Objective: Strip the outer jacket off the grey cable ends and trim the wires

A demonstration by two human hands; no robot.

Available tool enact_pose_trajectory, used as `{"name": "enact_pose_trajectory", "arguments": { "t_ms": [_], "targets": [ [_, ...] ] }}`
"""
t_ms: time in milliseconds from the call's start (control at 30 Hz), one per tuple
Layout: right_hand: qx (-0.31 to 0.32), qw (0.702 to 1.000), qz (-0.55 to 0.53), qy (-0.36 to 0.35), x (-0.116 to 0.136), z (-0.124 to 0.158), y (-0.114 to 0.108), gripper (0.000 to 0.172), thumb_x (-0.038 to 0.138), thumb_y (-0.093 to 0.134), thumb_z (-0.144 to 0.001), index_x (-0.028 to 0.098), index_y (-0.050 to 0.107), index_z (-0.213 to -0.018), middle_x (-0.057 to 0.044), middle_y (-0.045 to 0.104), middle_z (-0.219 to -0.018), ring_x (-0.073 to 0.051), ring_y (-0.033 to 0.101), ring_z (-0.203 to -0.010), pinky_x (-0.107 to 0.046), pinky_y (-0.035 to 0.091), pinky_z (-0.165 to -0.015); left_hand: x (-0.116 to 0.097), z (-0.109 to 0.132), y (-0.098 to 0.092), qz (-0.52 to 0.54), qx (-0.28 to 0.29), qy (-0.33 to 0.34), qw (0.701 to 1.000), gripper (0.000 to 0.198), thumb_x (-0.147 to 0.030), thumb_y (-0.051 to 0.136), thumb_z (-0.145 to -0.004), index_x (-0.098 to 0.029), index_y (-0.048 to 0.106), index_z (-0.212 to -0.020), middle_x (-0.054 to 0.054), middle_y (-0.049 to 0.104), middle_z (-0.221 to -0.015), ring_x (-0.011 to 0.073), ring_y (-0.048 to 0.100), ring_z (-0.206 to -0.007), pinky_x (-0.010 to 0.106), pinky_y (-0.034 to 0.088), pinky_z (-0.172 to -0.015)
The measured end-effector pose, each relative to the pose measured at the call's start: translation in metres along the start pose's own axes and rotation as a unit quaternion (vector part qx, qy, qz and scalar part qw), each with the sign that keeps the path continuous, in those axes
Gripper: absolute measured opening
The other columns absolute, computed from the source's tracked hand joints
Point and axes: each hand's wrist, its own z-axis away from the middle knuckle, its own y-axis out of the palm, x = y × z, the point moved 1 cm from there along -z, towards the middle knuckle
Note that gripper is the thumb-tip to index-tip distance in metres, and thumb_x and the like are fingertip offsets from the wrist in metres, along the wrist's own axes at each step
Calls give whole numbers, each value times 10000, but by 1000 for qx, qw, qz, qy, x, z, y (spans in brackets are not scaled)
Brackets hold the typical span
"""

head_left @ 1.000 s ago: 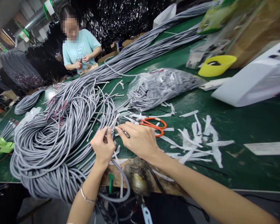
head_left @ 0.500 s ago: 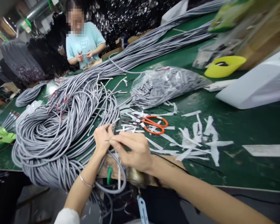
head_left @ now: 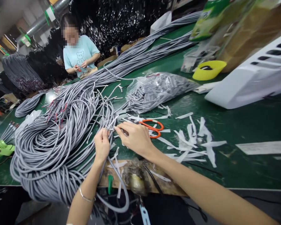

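Observation:
My left hand [head_left: 101, 144] is closed around a grey cable [head_left: 125, 195], whose loop hangs below it past the table edge. Pale, frayed-looking strands show at the cable's end, just above my left fingers. Close on the right, my right hand [head_left: 134, 136] pinches beside that end. A small dark piece shows between its fingers, too hidden to name. Behind my right hand lie orange-handled scissors [head_left: 158, 128], their blades mostly covered. To the left of my hands spreads a large coiled heap of grey cables [head_left: 49, 134].
A clear bag of short grey pieces [head_left: 159, 90] lies behind my hands. White strips [head_left: 192, 137] are scattered to the right, near a white plastic housing [head_left: 243, 84]. A wooden board [head_left: 154, 178] sits at the front edge. A co-worker [head_left: 81, 56] stands across the table.
My right hand has moved up and slightly left to the cable end, uncovering more of the wooden board. My left hand stays on the cable. The view has shifted slightly.

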Motion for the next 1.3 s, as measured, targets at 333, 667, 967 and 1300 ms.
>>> {"name": "enact_pose_trajectory", "arguments": {
  "t_ms": [333, 667, 967, 1300],
  "targets": [
    [25, 995, -89, 37, -2, -1, 4, 270, 292, 471, -827, 181, 652, -660, -9, 635, -618, -114, 520, -525, -231, 292, -510, -3, 1, 1, -33, 21, 38, 999, 370, -371, 313, -877, -196, 302, -551, -49, 299, -513, 99, 298, -490, 244, 231, -492],
    [45, 967, -222, -113, 13, 5, -6, 315, 277, 437, -850, 159, 644, -645, -1, 564, -533, -93, 470, -475, -205, 330, -503, 7, -7, -3, -31, -13, -19, 999, 404, -460, 328, -845, -199, 311, -537, -50, 285, -496, 99, 283, -486, 238, 238, -483],
    [-17, 1000, 9, -20, -1, 0, 2, 304, 297, 439, -861, 175, 659, -690, -13, 640, -622, -122, 552, -538, -248, 268, -493, 2, -2, -2, -29, -17, -19, 999, 419, -501, 339, -842, -198, 360, -554, -48, 303, -475, 104, 313, -473, 230, 250, -468],
    [0, 1000, -25, -18, -1, 0, 4, 267, 284, 464, -842, 181, 664, -698, -3, 640, -624, -114, 540, -532, -238, 283, -510, -6, 1, -2, -58, -5, 24, 998, 340, -350, 292, -869, -202, 330, -565, -44, 302, -502, 111, 314, -487, 243, 244, -491]
  ]
}}
